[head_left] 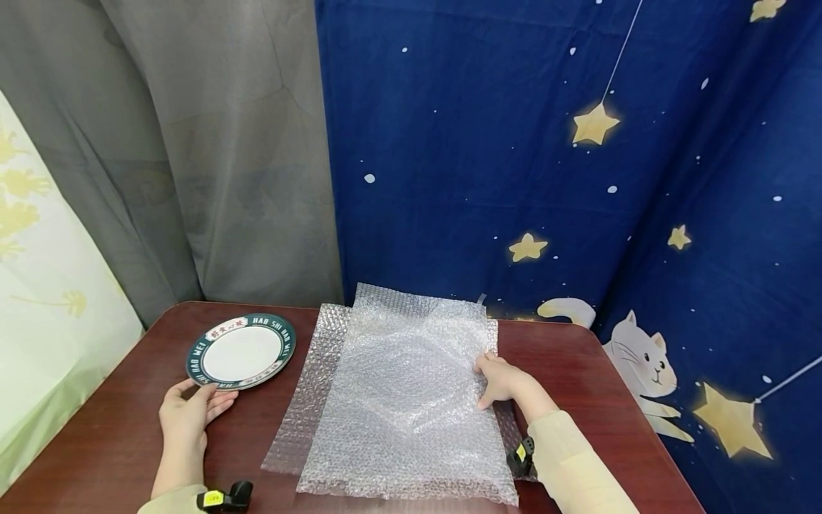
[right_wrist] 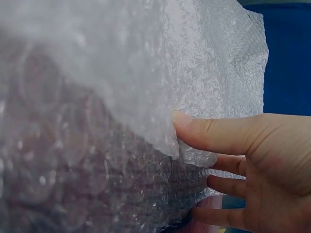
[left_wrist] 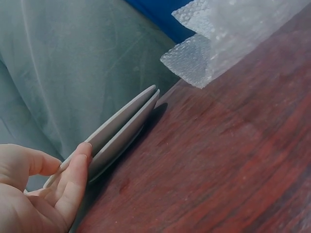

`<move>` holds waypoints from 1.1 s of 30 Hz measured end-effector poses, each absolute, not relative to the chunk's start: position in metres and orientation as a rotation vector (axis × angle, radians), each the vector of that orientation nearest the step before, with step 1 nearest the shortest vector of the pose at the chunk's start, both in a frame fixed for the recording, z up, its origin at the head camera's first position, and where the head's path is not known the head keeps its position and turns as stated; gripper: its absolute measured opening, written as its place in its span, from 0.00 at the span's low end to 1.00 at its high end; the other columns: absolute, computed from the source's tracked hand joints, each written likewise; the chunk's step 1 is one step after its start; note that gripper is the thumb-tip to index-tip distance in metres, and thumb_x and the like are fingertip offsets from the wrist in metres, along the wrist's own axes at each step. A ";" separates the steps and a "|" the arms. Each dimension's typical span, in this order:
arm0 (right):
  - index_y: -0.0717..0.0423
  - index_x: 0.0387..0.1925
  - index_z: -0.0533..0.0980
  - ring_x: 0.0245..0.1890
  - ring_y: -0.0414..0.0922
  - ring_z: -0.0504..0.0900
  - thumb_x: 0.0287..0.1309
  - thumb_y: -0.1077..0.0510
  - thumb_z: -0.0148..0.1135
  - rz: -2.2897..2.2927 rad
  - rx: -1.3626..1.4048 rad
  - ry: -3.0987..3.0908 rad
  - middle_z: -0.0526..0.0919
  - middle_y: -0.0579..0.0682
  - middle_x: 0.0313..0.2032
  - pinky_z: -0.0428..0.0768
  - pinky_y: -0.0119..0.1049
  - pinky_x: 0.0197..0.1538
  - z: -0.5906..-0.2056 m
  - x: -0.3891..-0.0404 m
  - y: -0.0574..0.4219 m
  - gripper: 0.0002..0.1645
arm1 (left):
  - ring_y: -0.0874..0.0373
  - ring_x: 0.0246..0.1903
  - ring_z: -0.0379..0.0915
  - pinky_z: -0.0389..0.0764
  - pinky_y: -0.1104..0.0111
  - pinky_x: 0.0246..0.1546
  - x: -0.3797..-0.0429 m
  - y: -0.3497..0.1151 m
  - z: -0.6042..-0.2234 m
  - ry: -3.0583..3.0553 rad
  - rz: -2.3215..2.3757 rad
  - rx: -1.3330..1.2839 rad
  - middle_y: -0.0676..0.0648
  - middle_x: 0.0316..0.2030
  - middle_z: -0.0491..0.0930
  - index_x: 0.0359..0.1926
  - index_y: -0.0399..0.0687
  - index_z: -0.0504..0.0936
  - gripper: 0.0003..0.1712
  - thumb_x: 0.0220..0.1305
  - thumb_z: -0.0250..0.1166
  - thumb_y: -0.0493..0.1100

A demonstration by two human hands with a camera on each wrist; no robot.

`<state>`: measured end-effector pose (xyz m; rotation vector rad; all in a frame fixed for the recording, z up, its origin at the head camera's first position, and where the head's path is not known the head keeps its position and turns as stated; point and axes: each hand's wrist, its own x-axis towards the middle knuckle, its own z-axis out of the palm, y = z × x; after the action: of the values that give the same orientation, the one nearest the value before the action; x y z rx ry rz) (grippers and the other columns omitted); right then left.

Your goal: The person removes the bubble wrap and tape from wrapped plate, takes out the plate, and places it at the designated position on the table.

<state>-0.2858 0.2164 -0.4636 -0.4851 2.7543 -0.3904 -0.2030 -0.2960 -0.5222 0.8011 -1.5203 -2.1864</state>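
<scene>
A white plate [head_left: 247, 353] with a dark green lettered rim is at the left of the table. My left hand [head_left: 186, 421] pinches its near edge, thumb above and fingers below. The left wrist view shows a second plate [left_wrist: 127, 133] close under the held plate [left_wrist: 119, 116]. Overlapping sheets of clear bubble wrap [head_left: 411, 400] spread over the middle, with a raised, roughly diamond-shaped outline in them. At their right edge my right hand [head_left: 507, 382] holds the bubble wrap [right_wrist: 199, 77], thumb on the near side; the other fingertips are partly hidden behind it.
The reddish-brown table [head_left: 597, 400] shows on both sides of the wrap. A grey curtain [head_left: 244, 178] and a blue star-patterned curtain [head_left: 462, 143] hang behind it. A pale patterned cloth [head_left: 51, 321] hangs at the left. Each wrist wears a black camera.
</scene>
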 end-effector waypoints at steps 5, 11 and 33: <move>0.59 0.47 0.72 0.56 0.55 0.68 0.38 0.59 0.79 -0.399 -0.486 2.752 0.70 0.57 0.51 0.72 0.51 0.55 -0.464 -0.285 0.216 0.33 | 0.56 0.20 0.82 0.83 0.66 0.24 -0.204 -0.297 -0.524 -1.525 -2.181 0.781 0.48 0.18 0.81 0.49 0.51 0.61 0.15 0.68 0.56 0.35; 0.59 0.47 0.72 0.55 0.55 0.68 0.39 0.60 0.79 -0.409 -0.491 2.757 0.70 0.56 0.50 0.72 0.51 0.54 -0.463 -0.284 0.217 0.33 | 0.55 0.20 0.82 0.83 0.66 0.24 -0.205 -0.296 -0.524 -1.522 -2.186 0.790 0.48 0.19 0.81 0.60 0.43 0.58 0.24 0.67 0.56 0.34; 0.59 0.48 0.72 0.56 0.56 0.67 0.41 0.60 0.77 -0.414 -0.524 2.743 0.69 0.58 0.52 0.72 0.52 0.55 -0.462 -0.283 0.218 0.31 | 0.55 0.19 0.82 0.83 0.66 0.24 -0.206 -0.297 -0.520 -1.591 -2.185 0.826 0.49 0.18 0.80 0.73 0.38 0.42 0.41 0.68 0.56 0.35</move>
<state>-0.2834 0.2179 -0.4620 -0.5238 2.7429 -0.4144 -0.2059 -0.2969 -0.5197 0.8257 -1.5913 -2.1855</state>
